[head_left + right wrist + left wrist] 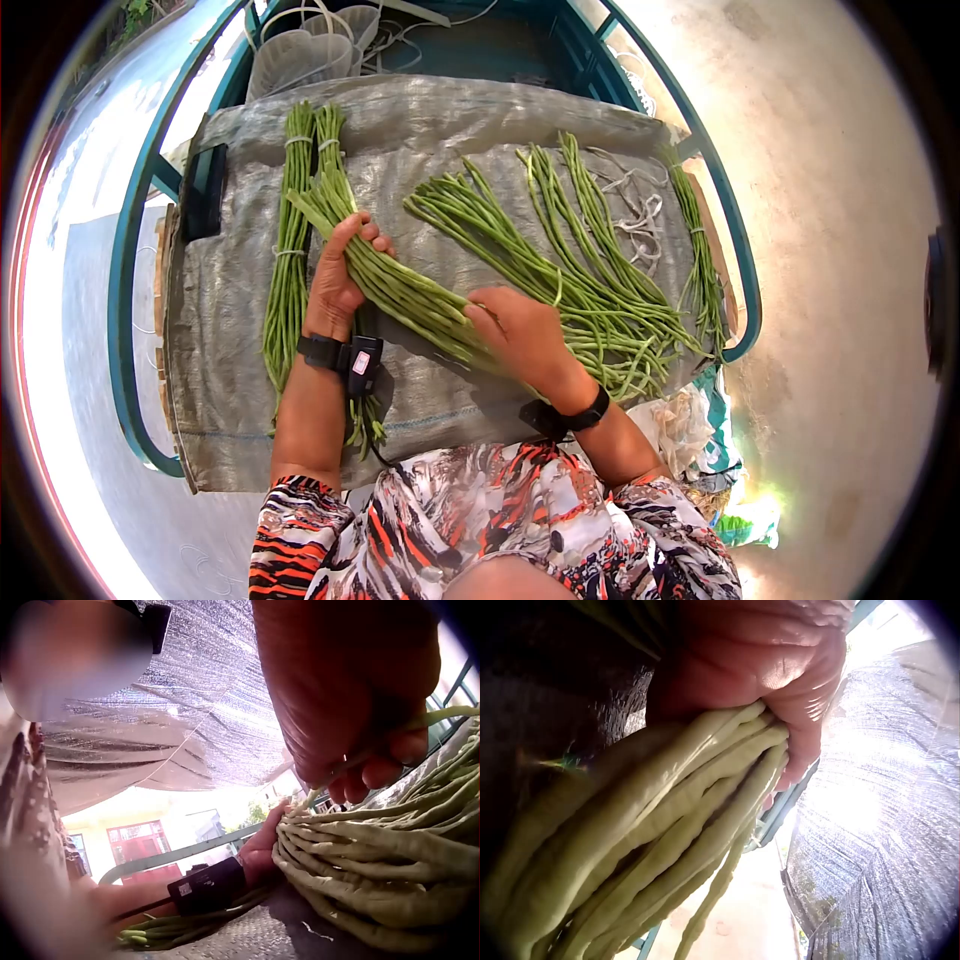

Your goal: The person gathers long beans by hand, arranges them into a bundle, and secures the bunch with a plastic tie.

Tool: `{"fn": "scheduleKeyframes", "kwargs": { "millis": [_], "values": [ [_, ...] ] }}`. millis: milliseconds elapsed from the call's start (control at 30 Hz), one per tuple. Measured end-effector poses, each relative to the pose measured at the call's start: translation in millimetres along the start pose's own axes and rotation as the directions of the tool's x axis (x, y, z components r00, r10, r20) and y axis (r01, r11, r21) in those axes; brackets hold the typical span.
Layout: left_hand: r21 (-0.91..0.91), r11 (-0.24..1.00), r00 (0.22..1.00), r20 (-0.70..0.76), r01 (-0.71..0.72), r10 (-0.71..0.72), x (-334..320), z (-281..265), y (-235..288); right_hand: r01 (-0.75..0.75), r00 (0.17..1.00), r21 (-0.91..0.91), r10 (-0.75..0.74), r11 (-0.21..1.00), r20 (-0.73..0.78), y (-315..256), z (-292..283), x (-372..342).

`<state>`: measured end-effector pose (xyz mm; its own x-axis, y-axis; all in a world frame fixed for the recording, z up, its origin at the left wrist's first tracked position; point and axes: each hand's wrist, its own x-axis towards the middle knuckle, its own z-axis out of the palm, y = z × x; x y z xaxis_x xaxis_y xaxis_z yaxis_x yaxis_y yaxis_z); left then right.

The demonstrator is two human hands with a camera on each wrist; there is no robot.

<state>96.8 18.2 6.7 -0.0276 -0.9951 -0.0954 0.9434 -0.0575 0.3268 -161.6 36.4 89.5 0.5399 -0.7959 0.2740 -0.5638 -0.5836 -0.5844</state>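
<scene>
Gathering beans [500,237]: left hand [341,272] grips bundle [410,295], fingers curled; right hand [528,335], curled, pinches single bean [448,714]. Advisable: lay it parallel, ends level, grip snug without crushing.

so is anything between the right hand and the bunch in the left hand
Nothing visible stands between them: the right hand, fingers curled around a bean, is right at the bunch that the left hand grips. The loose beans lie beyond.
</scene>
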Motion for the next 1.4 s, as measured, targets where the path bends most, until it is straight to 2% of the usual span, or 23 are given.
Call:
{"fn": "scheduleKeyframes", "kwargs": {
  "millis": [33, 67, 167, 233, 333, 433, 533, 633, 733, 767, 833, 867, 967, 1067, 1167, 1267, 1400],
  "values": [
    [-0.005, 1.0, 1.0, -0.01, 0.003, -0.003, 0.0, 0.7, 0.6, -0.018, 1.0, 0.0, 0.018, 1.0, 0.005, 2.1, -12.2, -5.2],
    [-0.01, 1.0, 1.0, -0.021, 0.006, -0.006, -0.3, 1.1, 0.3, -0.111, 0.993, -0.063, 0.114, 0.992, 0.034, 5.5, -23.9, -11.1],
    [0.002, 1.0, 0.999, -0.034, 0.009, -0.009, -0.6, 2.3, -0.1, -0.248, 0.967, -0.278, 0.255, 0.928, -0.009, 24.1, -61.5, -29.2],
    [0.035, 0.999, 1.0, -0.031, 0.003, -0.002, -1.7, 6.1, 0.4, -0.255, 0.965, -0.464, 0.252, 0.848, -0.07, 43.1, -82.9, -33.9],
    [0.022, 1.0, 1.0, -0.027, 0.016, -0.015, -0.8, 4.6, 1.1, -0.263, 0.965, -0.564, 0.214, 0.783, -0.152, 80.5, -101.3, -25.4],
    [0.003, 0.999, 0.999, -0.028, 0.037, -0.037, 0.7, 3.3, 1.4, -0.353, 0.933, -0.554, 0.328, 0.754, -0.149, 118.7, -98.8, -8.4],
    [0.007, 0.999, 0.999, -0.028, 0.046, -0.046, 0.0, 2.6, 1.7, -0.389, 0.914, -0.563, 0.38, 0.729, -0.139, 150.7, -85.9, 8.5],
    [0.001, 0.999, 0.998, -0.044, 0.047, -0.047, -0.5, 3.2, 1.0, -0.394, 0.914, -0.474, 0.388, 0.788, -0.115, 173.4, -73.3, 8.9],
    [0.018, 0.999, 0.996, -0.075, 0.049, -0.047, -1.9, 5.4, 1.8, -0.466, 0.873, -0.063, 0.447, 0.883, -0.195, 185.4, -70.9, 6.5],
    [0.021, 0.999, 0.996, -0.077, 0.047, -0.046, -2.5, 5.1, 2.0, -0.503, 0.84, 0.106, 0.514, 0.858, -0.174, 189.0, -72.9, 6.0],
    [0.028, 0.998, 0.996, -0.075, 0.048, -0.046, -1.3, 5.3, 1.9, -0.542, 0.766, 0.427, 0.634, 0.724, -0.103, 183.5, -82.2, 9.8],
    [0.03, 0.999, 0.996, -0.077, 0.044, -0.042, -1.4, 5.7, 1.8, -0.507, 0.758, 0.495, 0.639, 0.705, -0.134, 180.1, -83.9, 10.6],
    [0.033, 0.999, 0.996, -0.085, 0.041, -0.038, -1.2, 5.8, 1.2, -0.477, 0.771, 0.417, 0.596, 0.774, -0.224, 185.3, -87.2, 8.6],
    [0.023, 0.999, 0.995, -0.087, 0.049, -0.046, -1.0, 4.3, 1.8, -0.407, 0.828, 0.001, 0.369, 0.914, -0.421, 188.4, -85.6, 5.8],
    [0.015, 0.998, 0.996, -0.075, 0.057, -0.056, -0.9, 4.2, 2.4, -0.389, 0.909, -0.276, 0.318, 0.879, -0.268, 157.8, -85.4, 2.0],
    [0.012, 0.998, 0.996, -0.073, 0.059, -0.057, -0.4, 4.0, 2.2, -0.383, 0.924, -0.503, 0.313, 0.775, -0.22, 145.3, -77.7, 1.7],
    [0.043, 0.998, 0.995, -0.088, 0.047, -0.043, -1.2, 4.7, 2.6, -0.516, 0.843, -0.415, 0.529, 0.749, -0.094, 147.1, -77.0, 5.3]
  ]
}}
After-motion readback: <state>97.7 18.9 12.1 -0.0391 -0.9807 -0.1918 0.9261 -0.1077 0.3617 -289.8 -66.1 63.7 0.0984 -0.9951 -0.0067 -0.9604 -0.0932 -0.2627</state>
